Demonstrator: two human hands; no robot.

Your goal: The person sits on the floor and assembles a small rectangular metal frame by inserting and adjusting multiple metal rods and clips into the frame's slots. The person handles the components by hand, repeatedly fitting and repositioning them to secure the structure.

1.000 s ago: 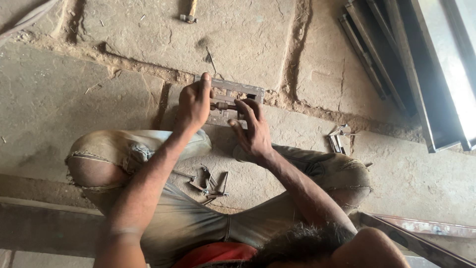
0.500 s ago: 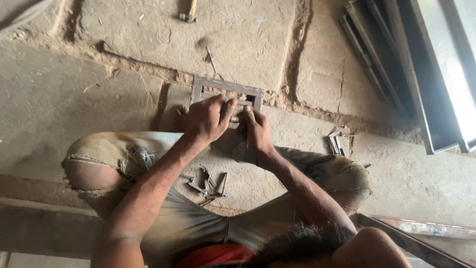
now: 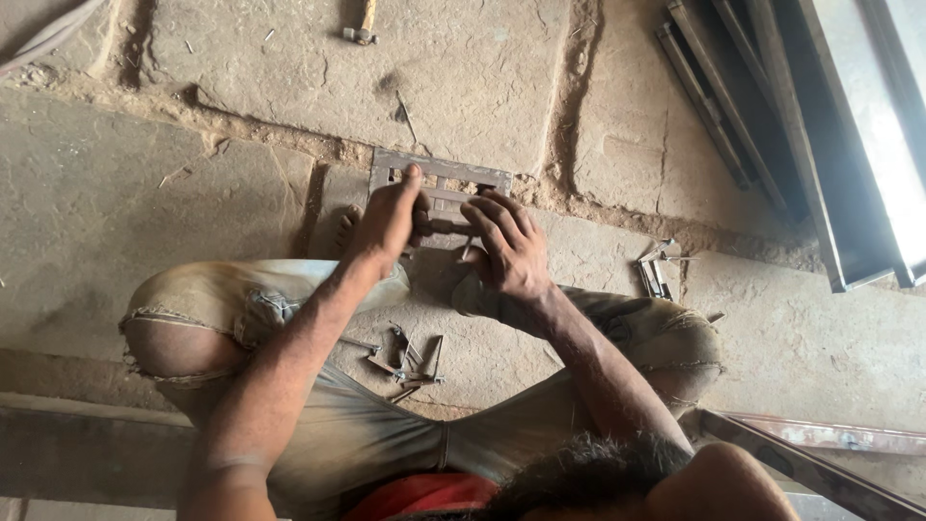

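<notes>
The fingers of the left hand [image 3: 386, 217] are curled and pressed on the left part of a small rectangular metal frame [image 3: 439, 183]; those of the right hand [image 3: 506, 246] are bent onto its inner bars. The frame lies flat on the stone floor [image 3: 463, 77], just beyond the feet. Several crossbars appear seated; whether fitting is finished cannot be told. Loose metal pieces [image 3: 410, 357] remain between the legs, more strips [image 3: 656, 275] to the right, and a hammer [image 3: 362, 24] lies far off.
</notes>
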